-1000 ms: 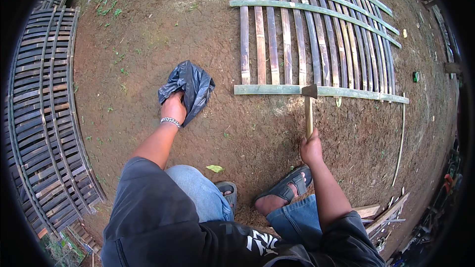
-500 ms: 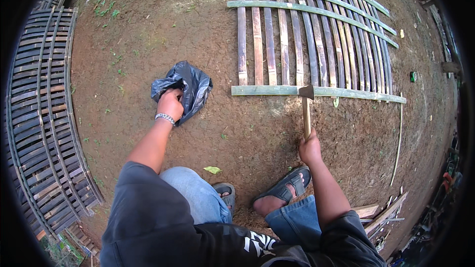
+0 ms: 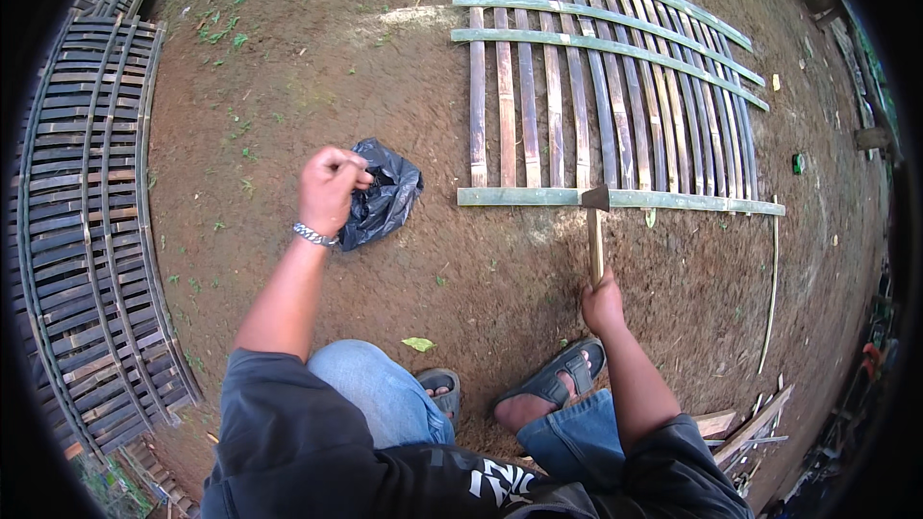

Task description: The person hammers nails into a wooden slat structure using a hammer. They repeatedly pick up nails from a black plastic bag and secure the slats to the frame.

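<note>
My left hand (image 3: 329, 190) is raised at the near left side of a crumpled black plastic bag (image 3: 389, 211) lying on the dirt. Its fingers are curled into a pinch; whatever may be between them is too small to make out. My right hand (image 3: 603, 306) grips the wooden handle of a hatchet (image 3: 596, 245). The dark, flared metal head is over the near green strip of a bamboo slat panel (image 3: 692, 201), apparently touching it. Dark upright slats run away from that strip, crossed by several green strips farther off.
Another slatted bamboo panel (image 3: 106, 231) lies along the left. A thin stick (image 3: 770, 298) extends toward me from the panel's right end. Wood scraps (image 3: 755, 428) are at lower right, near my right elbow. A leaf (image 3: 417, 344) lies before my sandalled feet.
My left hand has come out of the black bag and lifted, its fingers pinched. The bag has slumped a little. My right hand still holds the hatchet at the same strip.
</note>
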